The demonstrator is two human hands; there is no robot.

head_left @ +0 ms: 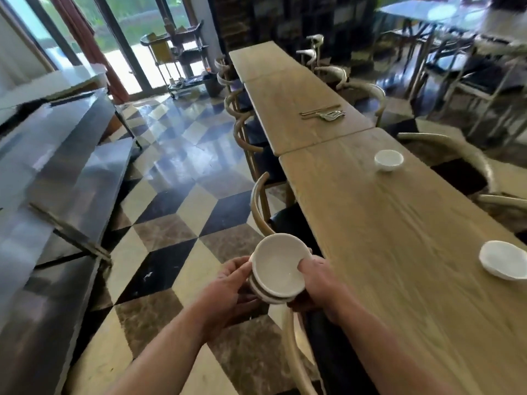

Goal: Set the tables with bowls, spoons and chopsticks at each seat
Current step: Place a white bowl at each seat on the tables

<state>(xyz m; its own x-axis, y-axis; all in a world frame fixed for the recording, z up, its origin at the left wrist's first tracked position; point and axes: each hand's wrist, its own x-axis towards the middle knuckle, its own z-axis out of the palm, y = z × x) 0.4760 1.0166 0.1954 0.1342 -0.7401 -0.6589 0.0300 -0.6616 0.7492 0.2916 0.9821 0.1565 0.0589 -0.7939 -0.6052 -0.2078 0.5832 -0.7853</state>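
Left hand [228, 286] cups the bowl stack [275, 269]; right hand [316, 283] pinches the top bowl's rim.

Near wooden table [385, 238]: white bowl [503, 260] at 4 o'clock by right edge, second white bowl [388, 160] at 2 o'clock. Middle table [291, 95]: chopsticks [319, 112], spoons [332, 115] touching, 1 o'clock.

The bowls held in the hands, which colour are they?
The stacked bowls are plain white, best seen in the head view.
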